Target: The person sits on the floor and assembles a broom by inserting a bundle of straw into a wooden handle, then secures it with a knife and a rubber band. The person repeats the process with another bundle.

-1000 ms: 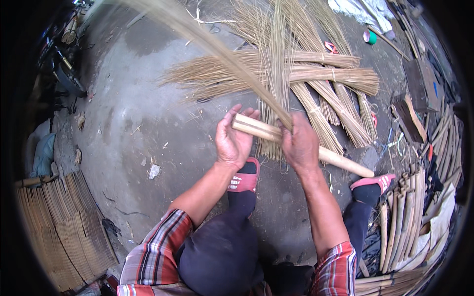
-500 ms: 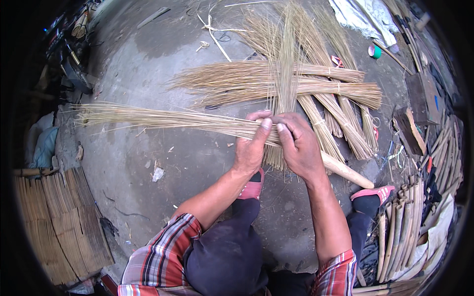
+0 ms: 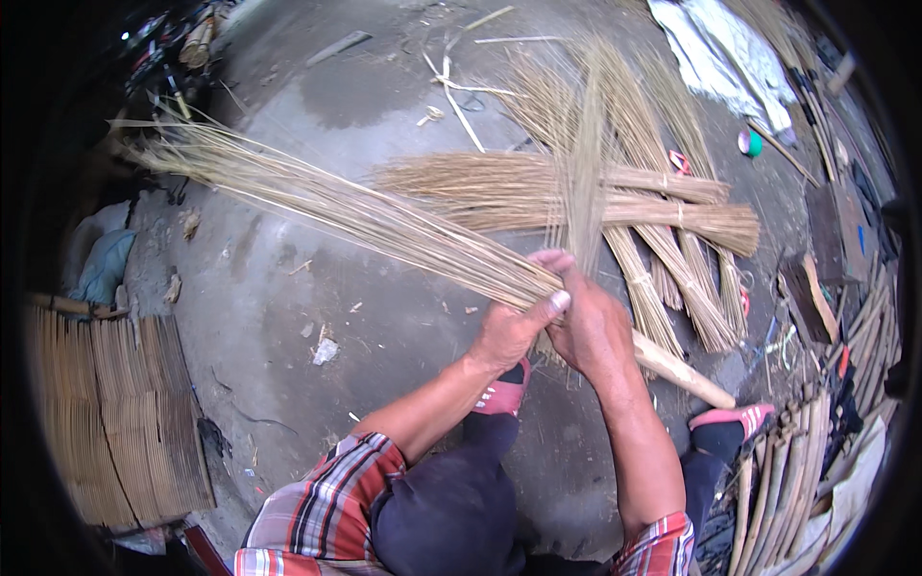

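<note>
Holding item: one loose sheaf of straw stalks [image 3: 336, 206], clenched at its butt end by both hands. Left hand [image 3: 509, 331] wraps the butt from below, thumb pressed across the stalks; right hand [image 3: 595, 326] touches it just beside, fingers curled over the same end. Both grips are closed on the sheaf. Long axis: runs from the hands up and away to the person's left, tips fanning out above the concrete floor [image 3: 384, 326]; the left hand lies nearer the free length.

Adjacent: pale wooden stick [image 3: 687, 374], slanting down-right from under the right hand. Bound straw bundles [image 3: 615, 197] lie crossed on the floor just beyond the hands, crowding that side. Woven slat mat [image 3: 115, 413], well apart at left. Cane lengths [image 3: 797, 461] stacked at right.
</note>
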The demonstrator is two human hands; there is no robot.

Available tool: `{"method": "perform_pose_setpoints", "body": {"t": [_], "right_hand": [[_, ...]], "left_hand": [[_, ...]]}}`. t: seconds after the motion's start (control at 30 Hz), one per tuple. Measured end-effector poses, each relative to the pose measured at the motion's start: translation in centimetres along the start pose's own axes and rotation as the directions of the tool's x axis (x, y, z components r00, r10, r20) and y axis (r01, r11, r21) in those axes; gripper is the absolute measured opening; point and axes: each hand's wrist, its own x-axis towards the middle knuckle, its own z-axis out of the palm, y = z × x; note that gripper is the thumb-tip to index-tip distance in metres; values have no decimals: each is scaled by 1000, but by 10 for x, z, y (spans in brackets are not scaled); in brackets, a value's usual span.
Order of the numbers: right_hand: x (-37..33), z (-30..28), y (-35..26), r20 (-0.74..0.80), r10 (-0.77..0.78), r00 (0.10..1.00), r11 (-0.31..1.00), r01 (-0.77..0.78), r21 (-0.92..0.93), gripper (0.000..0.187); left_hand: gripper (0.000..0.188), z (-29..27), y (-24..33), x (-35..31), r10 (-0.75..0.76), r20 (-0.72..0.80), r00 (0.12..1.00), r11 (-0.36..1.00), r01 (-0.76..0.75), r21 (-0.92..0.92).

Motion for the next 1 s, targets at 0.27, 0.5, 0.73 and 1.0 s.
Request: {"method": "perform_pose_setpoints", "body": {"t": [0.27, 0.5, 0.73, 1.0], "right_hand": [[-3, 4, 19, 95, -25, 995, 992, 36, -124, 43], [-66, 55, 77, 306, -94, 947, 970, 157, -187, 36], [-121, 83, 104, 398, -21, 917, 967, 119, -224, 26], [-206, 139, 89, -453, 534, 714, 804, -595, 11, 76]], "left_hand": [[56, -9, 52, -14, -639, 214, 739, 673, 402, 622], [46, 3, 43, -44, 64, 501, 863, -13, -501, 865], [65, -5, -70, -55, -754, 85, 652, 105, -9, 994], [47, -17, -110, -62, -860, 67, 506, 198, 210, 958]]}}
